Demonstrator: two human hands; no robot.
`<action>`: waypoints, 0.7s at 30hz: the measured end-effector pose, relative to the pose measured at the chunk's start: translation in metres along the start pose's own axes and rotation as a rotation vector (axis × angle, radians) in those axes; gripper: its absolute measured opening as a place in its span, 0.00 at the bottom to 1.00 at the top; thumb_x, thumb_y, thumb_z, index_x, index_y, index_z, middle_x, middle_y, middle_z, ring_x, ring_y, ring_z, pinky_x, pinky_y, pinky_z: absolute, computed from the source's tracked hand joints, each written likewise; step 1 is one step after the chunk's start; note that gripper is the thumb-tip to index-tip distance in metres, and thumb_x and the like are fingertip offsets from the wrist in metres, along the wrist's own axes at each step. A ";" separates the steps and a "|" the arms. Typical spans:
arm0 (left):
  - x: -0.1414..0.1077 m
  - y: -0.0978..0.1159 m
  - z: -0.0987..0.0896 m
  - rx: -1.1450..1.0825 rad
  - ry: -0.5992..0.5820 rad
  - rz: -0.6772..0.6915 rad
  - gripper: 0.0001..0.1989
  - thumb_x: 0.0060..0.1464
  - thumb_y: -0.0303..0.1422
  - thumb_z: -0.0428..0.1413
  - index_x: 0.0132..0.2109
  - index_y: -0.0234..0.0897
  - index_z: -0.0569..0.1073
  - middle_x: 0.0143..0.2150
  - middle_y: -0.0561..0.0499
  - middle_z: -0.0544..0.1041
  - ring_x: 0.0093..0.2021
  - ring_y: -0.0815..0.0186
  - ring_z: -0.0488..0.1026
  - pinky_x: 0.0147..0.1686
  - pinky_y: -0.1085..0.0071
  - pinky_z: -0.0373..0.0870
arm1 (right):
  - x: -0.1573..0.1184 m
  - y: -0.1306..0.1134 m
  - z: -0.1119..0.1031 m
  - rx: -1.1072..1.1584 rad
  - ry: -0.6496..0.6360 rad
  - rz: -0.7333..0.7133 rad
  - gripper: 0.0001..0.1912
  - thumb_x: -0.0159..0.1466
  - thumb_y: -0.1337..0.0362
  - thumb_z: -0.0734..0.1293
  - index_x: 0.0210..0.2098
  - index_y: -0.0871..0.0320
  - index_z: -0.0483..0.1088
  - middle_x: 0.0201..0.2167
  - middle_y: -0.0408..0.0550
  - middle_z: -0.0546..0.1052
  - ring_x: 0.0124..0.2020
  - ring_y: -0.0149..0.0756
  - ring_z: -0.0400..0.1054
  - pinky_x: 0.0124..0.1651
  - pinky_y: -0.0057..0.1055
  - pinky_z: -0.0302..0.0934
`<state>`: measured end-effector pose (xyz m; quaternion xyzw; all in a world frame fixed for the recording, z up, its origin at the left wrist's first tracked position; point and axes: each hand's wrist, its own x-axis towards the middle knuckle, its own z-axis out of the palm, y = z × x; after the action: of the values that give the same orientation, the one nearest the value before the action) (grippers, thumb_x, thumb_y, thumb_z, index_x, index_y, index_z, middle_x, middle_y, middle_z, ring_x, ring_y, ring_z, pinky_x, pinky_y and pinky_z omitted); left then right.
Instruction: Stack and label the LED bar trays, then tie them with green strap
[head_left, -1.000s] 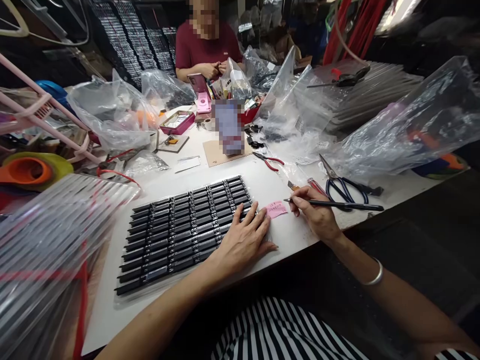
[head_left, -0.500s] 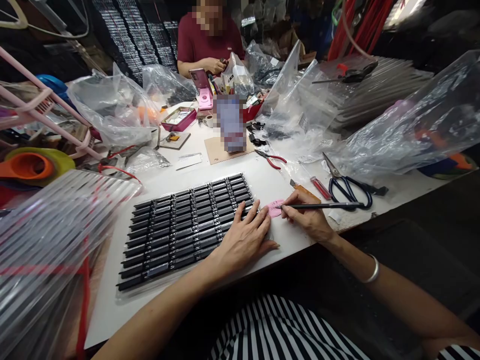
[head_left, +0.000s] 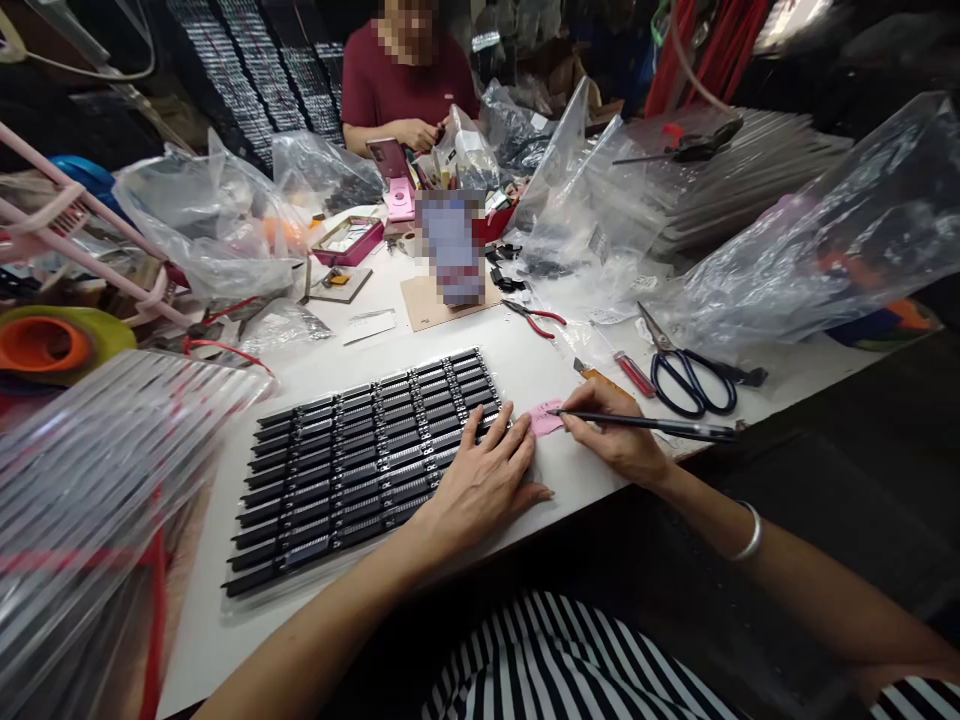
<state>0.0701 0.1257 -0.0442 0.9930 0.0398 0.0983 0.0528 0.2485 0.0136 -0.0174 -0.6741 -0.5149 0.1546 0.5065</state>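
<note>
Right hand (head_left: 611,440): pinched shut on a slim black pen (head_left: 645,423), tip on the pink label (head_left: 545,419). Left hand (head_left: 480,482): flat, fingers spread, holding nothing, pressing the near right end of the rows of black component tubes (head_left: 360,460). Tubes laid out complete; marking of label apparently under way. Beyond: blue-handled scissors (head_left: 694,380), red-handled pliers (head_left: 536,318). Since half a second ago: pen tail lower; tip unmoved.

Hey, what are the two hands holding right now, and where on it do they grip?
The right hand pinches a thin black pen near its tip. The left hand holds nothing; it lies flat on the rows of black strips.
</note>
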 end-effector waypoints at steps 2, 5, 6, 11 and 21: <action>0.000 0.000 0.001 0.002 0.006 -0.008 0.31 0.61 0.51 0.40 0.60 0.32 0.64 0.64 0.42 0.62 0.67 0.50 0.50 0.63 0.45 0.45 | -0.004 -0.008 -0.021 -0.036 0.093 -0.010 0.04 0.63 0.62 0.65 0.36 0.56 0.69 0.28 0.43 0.71 0.27 0.32 0.65 0.29 0.29 0.60; 0.001 -0.001 0.001 -0.001 0.009 -0.010 0.31 0.62 0.51 0.40 0.60 0.32 0.64 0.64 0.42 0.63 0.67 0.50 0.51 0.63 0.45 0.45 | -0.025 -0.013 -0.061 -0.156 0.150 0.093 0.09 0.68 0.60 0.60 0.45 0.54 0.69 0.30 0.44 0.73 0.28 0.33 0.66 0.31 0.30 0.63; 0.001 -0.001 0.001 -0.004 0.009 -0.007 0.31 0.62 0.51 0.40 0.60 0.32 0.64 0.64 0.42 0.63 0.67 0.50 0.51 0.63 0.46 0.46 | -0.035 -0.012 -0.073 -0.231 0.148 0.126 0.11 0.69 0.60 0.59 0.46 0.54 0.69 0.31 0.44 0.74 0.30 0.34 0.68 0.33 0.31 0.64; 0.002 0.000 0.001 -0.006 0.020 -0.006 0.31 0.62 0.51 0.40 0.59 0.31 0.65 0.64 0.42 0.63 0.66 0.49 0.53 0.63 0.46 0.46 | -0.072 0.013 -0.096 -0.563 0.020 0.004 0.11 0.69 0.61 0.59 0.46 0.54 0.69 0.39 0.48 0.75 0.42 0.42 0.69 0.46 0.39 0.64; 0.002 0.000 0.000 0.002 0.016 -0.002 0.31 0.61 0.51 0.41 0.59 0.31 0.66 0.63 0.41 0.64 0.66 0.49 0.54 0.62 0.46 0.48 | -0.052 0.034 -0.066 -0.642 -0.099 -0.179 0.13 0.70 0.66 0.56 0.50 0.57 0.67 0.40 0.51 0.74 0.44 0.43 0.66 0.47 0.43 0.63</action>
<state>0.0722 0.1254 -0.0436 0.9922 0.0413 0.1059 0.0515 0.2930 -0.0638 -0.0331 -0.7430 -0.6185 -0.0282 0.2541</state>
